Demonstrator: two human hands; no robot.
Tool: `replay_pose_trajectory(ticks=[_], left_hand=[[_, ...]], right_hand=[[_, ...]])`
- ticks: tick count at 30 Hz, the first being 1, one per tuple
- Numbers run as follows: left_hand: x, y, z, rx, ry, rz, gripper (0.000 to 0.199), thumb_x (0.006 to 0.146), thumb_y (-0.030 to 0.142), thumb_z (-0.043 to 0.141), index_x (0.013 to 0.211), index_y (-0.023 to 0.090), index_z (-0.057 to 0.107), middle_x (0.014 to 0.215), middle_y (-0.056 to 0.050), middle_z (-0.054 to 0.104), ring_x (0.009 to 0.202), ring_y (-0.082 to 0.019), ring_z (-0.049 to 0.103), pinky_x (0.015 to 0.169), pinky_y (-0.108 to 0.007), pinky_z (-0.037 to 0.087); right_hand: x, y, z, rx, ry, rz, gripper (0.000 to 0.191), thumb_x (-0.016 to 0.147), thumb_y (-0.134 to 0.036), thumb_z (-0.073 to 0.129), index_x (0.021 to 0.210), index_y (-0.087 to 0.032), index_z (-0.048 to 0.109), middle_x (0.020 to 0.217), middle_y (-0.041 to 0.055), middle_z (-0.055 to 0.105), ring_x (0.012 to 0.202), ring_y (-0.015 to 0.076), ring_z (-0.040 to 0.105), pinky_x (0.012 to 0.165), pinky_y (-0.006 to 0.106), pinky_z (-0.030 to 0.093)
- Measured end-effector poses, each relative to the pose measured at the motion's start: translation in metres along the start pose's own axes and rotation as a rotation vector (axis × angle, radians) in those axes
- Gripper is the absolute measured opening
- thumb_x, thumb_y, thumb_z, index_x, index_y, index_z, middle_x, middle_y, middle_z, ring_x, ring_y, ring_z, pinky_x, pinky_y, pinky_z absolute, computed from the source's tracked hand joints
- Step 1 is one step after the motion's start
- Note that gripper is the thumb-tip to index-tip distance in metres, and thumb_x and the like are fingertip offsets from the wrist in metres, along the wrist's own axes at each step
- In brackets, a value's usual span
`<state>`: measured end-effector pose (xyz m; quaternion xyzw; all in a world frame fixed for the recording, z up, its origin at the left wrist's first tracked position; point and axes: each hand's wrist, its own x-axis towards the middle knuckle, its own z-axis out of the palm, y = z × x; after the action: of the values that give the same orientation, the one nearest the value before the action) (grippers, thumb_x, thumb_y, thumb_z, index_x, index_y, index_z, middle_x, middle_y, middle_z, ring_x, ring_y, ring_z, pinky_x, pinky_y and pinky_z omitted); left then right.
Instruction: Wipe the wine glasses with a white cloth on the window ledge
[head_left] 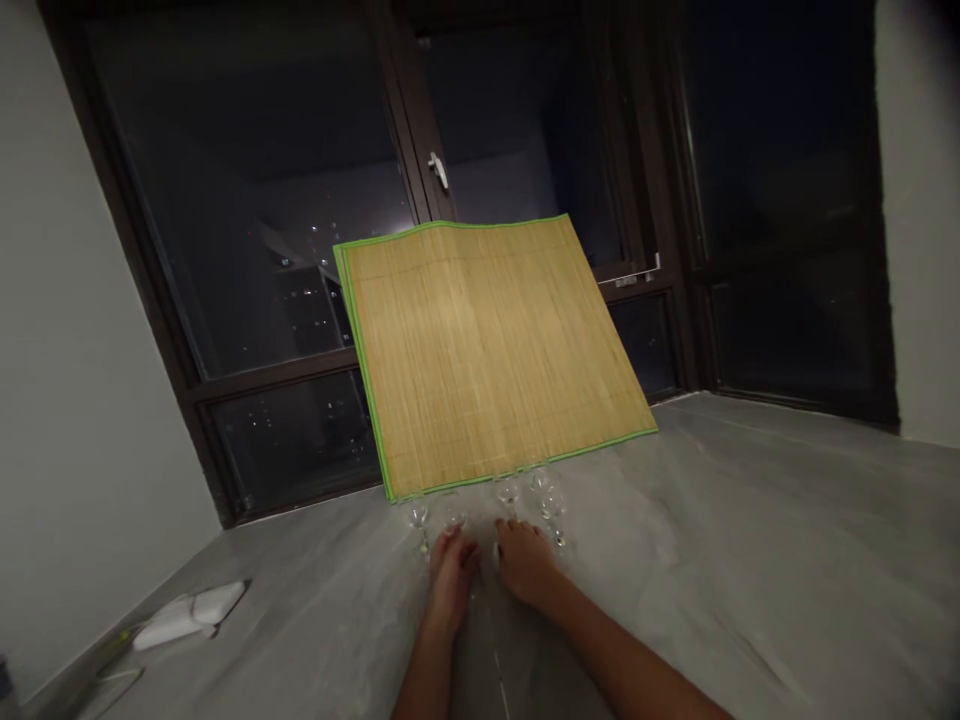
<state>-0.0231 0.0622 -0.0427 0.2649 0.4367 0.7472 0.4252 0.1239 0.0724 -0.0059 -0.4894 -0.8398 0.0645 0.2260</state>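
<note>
Several clear stemmed wine glasses stand in a loose row on the grey marbled surface. My left hand [451, 578] is closed, its fingers curled at the stem of one wine glass [453, 510]. Close beside it, my right hand [526, 562] has its fingers bent and closed at the lower part of another wine glass [508, 490]; its fingers hide the stem and foot. A wine glass [418, 515] stands left of my left hand. Two overlapping wine glasses, the nearer wine glass [553, 503] among them, stand just right of my right fingers.
Behind the glasses a green-edged bamboo mat [487, 350] leans upright against the dark window [247, 220]. A white bundle [191, 612] lies on the grey surface [750, 560] at the left. A white window handle [439, 170] shows above the mat.
</note>
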Motion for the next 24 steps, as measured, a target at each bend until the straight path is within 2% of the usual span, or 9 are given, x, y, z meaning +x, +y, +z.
replay_pose_trajectory(ticks=[4,7,10,13,15,17,20,24], left_hand=[[-0.002,-0.006,0.007,0.09,0.031,0.049,0.049,0.061,0.043,0.079,0.098,0.022,0.055,0.08,0.003,0.064,0.055,-0.013,0.062,0.052,-0.025,0.048],[-0.005,-0.006,0.011,0.271,0.06,0.162,0.048,0.068,0.049,0.07,0.104,0.021,0.055,0.074,0.004,0.061,0.049,-0.011,0.055,0.048,-0.024,0.043],[-0.007,-0.004,0.011,0.452,0.104,0.316,0.044,0.072,0.047,0.065,0.106,0.019,0.059,0.075,0.002,0.06,0.059,-0.014,0.058,0.059,-0.026,0.046],[-0.007,0.0,0.008,0.56,0.201,0.467,0.037,0.073,0.038,0.064,0.103,0.018,0.063,0.09,-0.004,0.062,0.081,-0.019,0.061,0.078,-0.031,0.047],[-0.008,0.001,0.006,0.621,0.261,0.528,0.033,0.072,0.033,0.063,0.102,0.019,0.064,0.097,-0.006,0.059,0.086,-0.021,0.059,0.085,-0.033,0.045],[-0.008,0.002,0.004,0.688,0.259,0.536,0.029,0.072,0.027,0.06,0.099,0.02,0.065,0.097,-0.005,0.057,0.086,-0.021,0.058,0.087,-0.033,0.044],[-0.01,0.002,0.005,0.782,0.158,0.516,0.022,0.072,0.021,0.057,0.091,0.021,0.068,0.09,-0.004,0.057,0.082,-0.02,0.056,0.083,-0.032,0.043],[-0.01,0.001,0.005,0.808,0.139,0.489,0.011,0.073,0.024,0.057,0.076,0.02,0.067,0.079,-0.003,0.058,0.077,-0.019,0.054,0.077,-0.03,0.041]], right_hand=[[-0.005,0.0,-0.003,0.022,0.006,-0.075,0.037,0.09,-0.02,0.041,0.121,-0.015,0.06,0.115,0.0151,0.066,0.111,0.0275,0.058,0.088,0.035,0.045],[-0.004,-0.002,0.0,0.069,0.031,-0.095,0.043,0.088,-0.017,0.042,0.129,-0.014,0.055,0.118,0.0159,0.064,0.112,0.0281,0.057,0.089,0.035,0.045],[-0.002,-0.005,0.005,0.145,0.056,-0.117,0.048,0.086,-0.016,0.044,0.134,-0.013,0.05,0.121,0.0156,0.063,0.115,0.0273,0.056,0.095,0.035,0.042],[0.0,-0.006,0.009,0.242,0.126,-0.141,0.051,0.083,-0.015,0.046,0.135,-0.014,0.049,0.123,0.0133,0.062,0.115,0.0246,0.055,0.098,0.032,0.04],[0.0,-0.007,0.009,0.304,0.186,-0.166,0.053,0.081,-0.014,0.047,0.134,-0.015,0.048,0.124,0.0123,0.061,0.115,0.0235,0.054,0.099,0.031,0.04],[-0.002,-0.009,0.006,0.352,0.227,-0.194,0.052,0.081,-0.014,0.047,0.133,-0.015,0.05,0.124,0.0113,0.061,0.114,0.0228,0.054,0.1,0.031,0.039],[-0.003,-0.012,0.001,0.377,0.254,-0.248,0.048,0.084,-0.015,0.046,0.131,-0.016,0.052,0.121,0.0102,0.062,0.113,0.0228,0.054,0.099,0.033,0.04],[-0.004,-0.013,0.0,0.354,0.309,-0.32,0.044,0.086,-0.015,0.045,0.129,-0.016,0.053,0.117,0.0098,0.064,0.111,0.0239,0.053,0.099,0.035,0.041]])
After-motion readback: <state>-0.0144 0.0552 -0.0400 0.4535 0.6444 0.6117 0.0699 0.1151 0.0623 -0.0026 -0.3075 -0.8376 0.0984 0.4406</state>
